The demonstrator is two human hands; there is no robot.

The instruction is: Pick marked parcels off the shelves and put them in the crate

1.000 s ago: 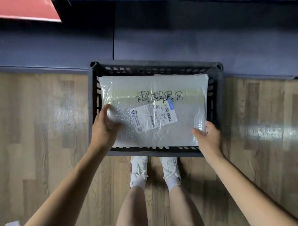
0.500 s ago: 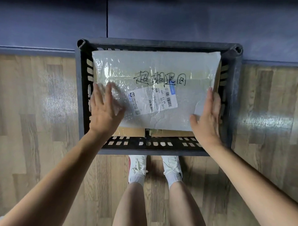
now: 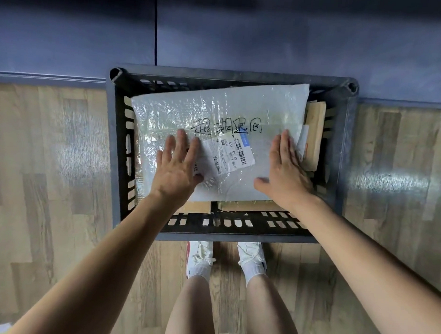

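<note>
— Bubble-wrap is what I feel under both palms. The marked parcel (image 3: 221, 117), a flat pale mailer with black handwriting and a white barcode label (image 3: 229, 157), lies inside the dark slatted crate (image 3: 115, 148), slightly skewed, its far right corner up near the crate's back rim.

— Where are your hands?

— My left hand (image 3: 175, 170) lies flat on the parcel's near left part, fingers straight and spread, fingertips at the label's left edge. My right hand (image 3: 284, 171) lies flat on the near right part, fingers straight and together, thumb out to the left. Neither hand grips anything.

— How does that differ from half a second ago?

— Then my hands were at the parcel's two side edges, the right one between it and the crate wall. Now both are on top of it, closer together, and the parcel has turned a little and sits lower in the crate.

— What else is in the crate?

— Brown cardboard parcels (image 3: 314, 135) show from under the mailer, along its right edge and its near edge.

— And around it?

— The crate stands on a wood-plank floor (image 3: 52, 161), its back against a blue-grey wall (image 3: 244, 37). My white shoes (image 3: 201, 258) are just at its near side.
</note>
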